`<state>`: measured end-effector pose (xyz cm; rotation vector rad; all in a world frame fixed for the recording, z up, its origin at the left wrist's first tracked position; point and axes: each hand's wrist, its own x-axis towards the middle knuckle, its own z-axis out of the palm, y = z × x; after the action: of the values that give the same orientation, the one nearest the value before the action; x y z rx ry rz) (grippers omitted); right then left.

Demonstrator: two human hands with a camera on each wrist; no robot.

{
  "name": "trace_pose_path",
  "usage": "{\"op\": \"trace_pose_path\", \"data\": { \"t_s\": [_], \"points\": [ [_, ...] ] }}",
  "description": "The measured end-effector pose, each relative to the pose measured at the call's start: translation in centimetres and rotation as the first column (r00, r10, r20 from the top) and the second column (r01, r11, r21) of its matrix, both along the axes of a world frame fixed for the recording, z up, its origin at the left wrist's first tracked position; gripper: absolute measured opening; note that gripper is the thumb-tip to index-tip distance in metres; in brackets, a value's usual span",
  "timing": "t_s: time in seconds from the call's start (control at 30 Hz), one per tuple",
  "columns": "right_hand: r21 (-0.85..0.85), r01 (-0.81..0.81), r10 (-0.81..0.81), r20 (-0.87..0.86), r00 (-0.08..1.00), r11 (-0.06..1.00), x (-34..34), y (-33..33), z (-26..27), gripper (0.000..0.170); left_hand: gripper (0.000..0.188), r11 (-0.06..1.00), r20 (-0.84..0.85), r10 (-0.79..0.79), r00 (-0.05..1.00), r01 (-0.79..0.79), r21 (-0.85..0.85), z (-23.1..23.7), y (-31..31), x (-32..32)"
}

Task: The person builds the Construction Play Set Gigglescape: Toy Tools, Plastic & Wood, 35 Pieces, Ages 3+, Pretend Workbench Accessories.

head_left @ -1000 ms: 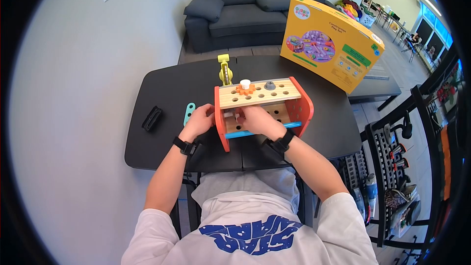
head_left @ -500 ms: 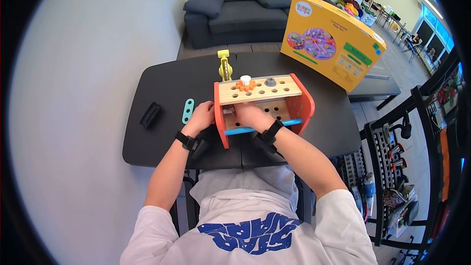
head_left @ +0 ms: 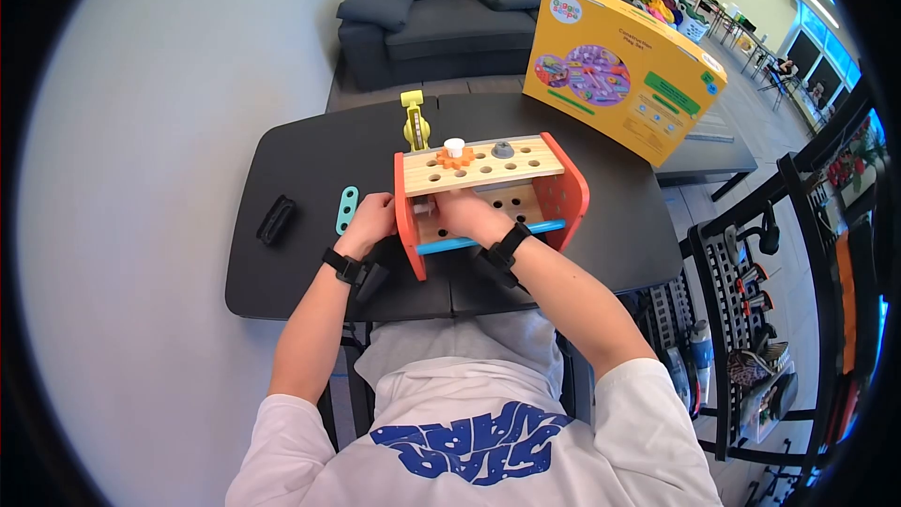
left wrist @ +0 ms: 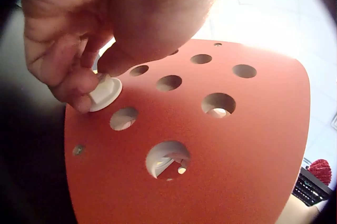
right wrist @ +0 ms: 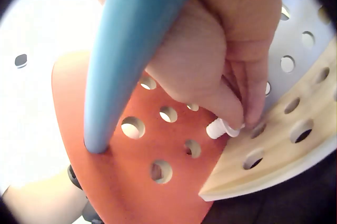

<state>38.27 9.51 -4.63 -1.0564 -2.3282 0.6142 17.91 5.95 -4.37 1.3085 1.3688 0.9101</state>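
A toy workbench of pale wood (head_left: 483, 176) with red side panels (left wrist: 237, 145) stands before me. At the outer face of its left panel, my left hand (head_left: 373, 218) pinches a white flanged piece (left wrist: 109, 95), its round rim against the red surface. My right hand (head_left: 469, 214) reaches inside, under the perforated top and past the blue rod (right wrist: 121, 66). Its thumb and fingertips pinch a white screw (right wrist: 215, 129) with a ribbed end, close to the inner side of that panel. The fingers partly hide both white pieces.
On the bench top sit an orange gear (head_left: 449, 161) with a white peg (head_left: 455, 146) and a grey piece (head_left: 504, 150). A yellow-green toy (head_left: 414, 122) stands behind. Left lie a teal holed strip (head_left: 347, 210) and a black object (head_left: 276, 221). A yellow box (head_left: 601, 38) stands back right.
My right hand has moved left inside the bench, closer to the left red panel. My left hand stays at that panel's outer side. The head view has shifted slightly.
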Motion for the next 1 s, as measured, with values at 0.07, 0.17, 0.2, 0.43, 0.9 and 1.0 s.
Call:
{"op": "trace_pose_path", "data": {
  "t_s": [0.07, 0.17, 0.2, 0.43, 0.9, 1.0],
  "points": [
    [-0.02, 0.023, -0.022, 0.049, 0.999, 1.0, -0.2, 0.0, 0.1, 0.022, 0.028, 1.0, 0.01, 0.001, 1.0, -0.001, -0.004, 0.1, 0.0, 0.0],
    [-0.115, 0.024, -0.021, 0.02, 1.0, 0.993, -0.2, -0.4, 1.4, 0.022, 0.03, 0.999, 0.031, 0.031, 0.999, -0.03, -0.022, 0.3, -0.1, 0.1],
    [-0.173, 0.032, -0.035, -0.014, 0.999, 0.984, -0.1, -0.8, 1.9, 0.022, 0.031, 0.999, 0.026, 0.033, 0.999, -0.032, -0.038, 0.4, -0.1, 0.1],
    [-0.104, -0.004, 0.007, 0.03, 1.0, 0.995, 0.0, -0.1, 1.0, 0.024, 0.024, 0.988, -0.019, 0.008, 1.0, -0.01, -0.152, 0.8, 0.0, -0.4],
    [-0.155, 0.026, -0.02, 0.039, 0.999, 0.988, 0.1, -0.3, 2.4, 0.014, 0.027, 0.999, 0.012, -0.033, 0.999, 0.033, -0.026, 1.5, -0.7, -1.2],
    [-0.143, 0.027, -0.021, 0.045, 0.999, 0.989, 0.0, -0.3, 2.2, 0.018, 0.026, 0.999, 0.014, -0.035, 0.999, 0.036, -0.005, 1.5, -0.8, -1.4]
  ]
}}
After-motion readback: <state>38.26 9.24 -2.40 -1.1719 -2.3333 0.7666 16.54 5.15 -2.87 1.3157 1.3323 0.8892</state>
